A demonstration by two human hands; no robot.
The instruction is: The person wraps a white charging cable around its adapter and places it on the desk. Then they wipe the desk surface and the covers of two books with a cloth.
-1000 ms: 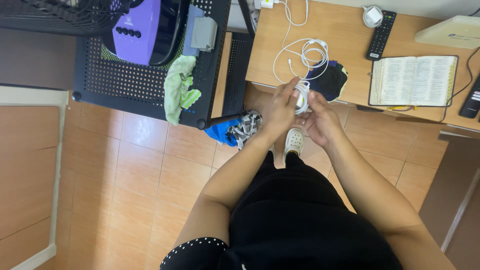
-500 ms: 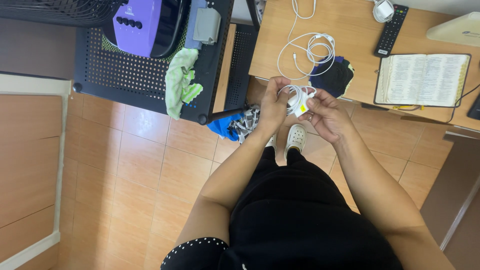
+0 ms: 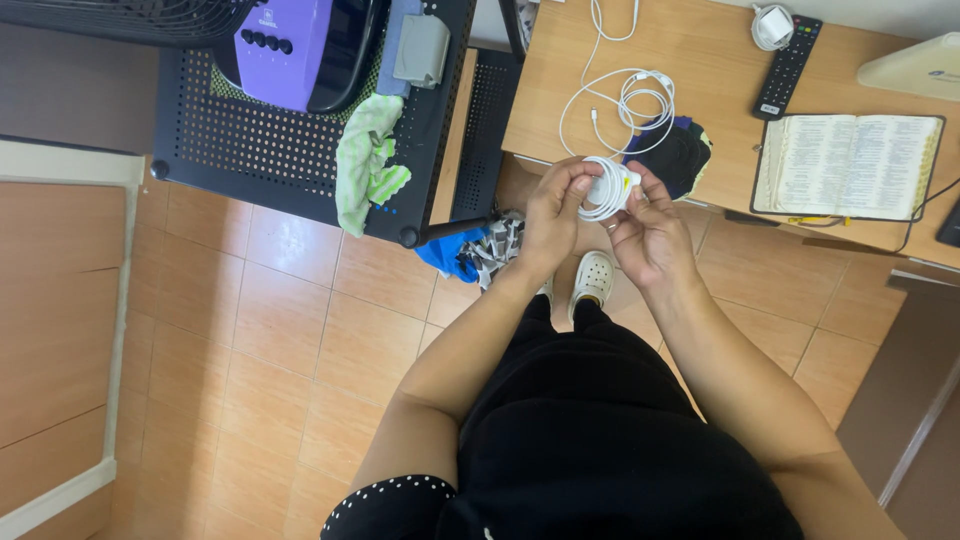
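Observation:
In front of my body I hold a white charger plug with its cable wound around it (image 3: 610, 187). My left hand (image 3: 553, 215) pinches it from the left and my right hand (image 3: 648, 232) cups it from the right and below. A second coil of white cable (image 3: 628, 98) lies on the wooden desk (image 3: 700, 60) just beyond my hands, next to a dark pouch (image 3: 678, 155).
An open book (image 3: 848, 165), a black remote (image 3: 785, 66) and a small white plug (image 3: 770, 25) lie on the desk. A black perforated rack (image 3: 250, 140) at the left carries a purple appliance (image 3: 285, 50) and a green cloth (image 3: 368, 160). Patterned fabric (image 3: 478, 250) lies on the tiled floor.
My hands have stayed together on the charger, turning it as more cable wraps round it. The view has shifted slightly down and left.

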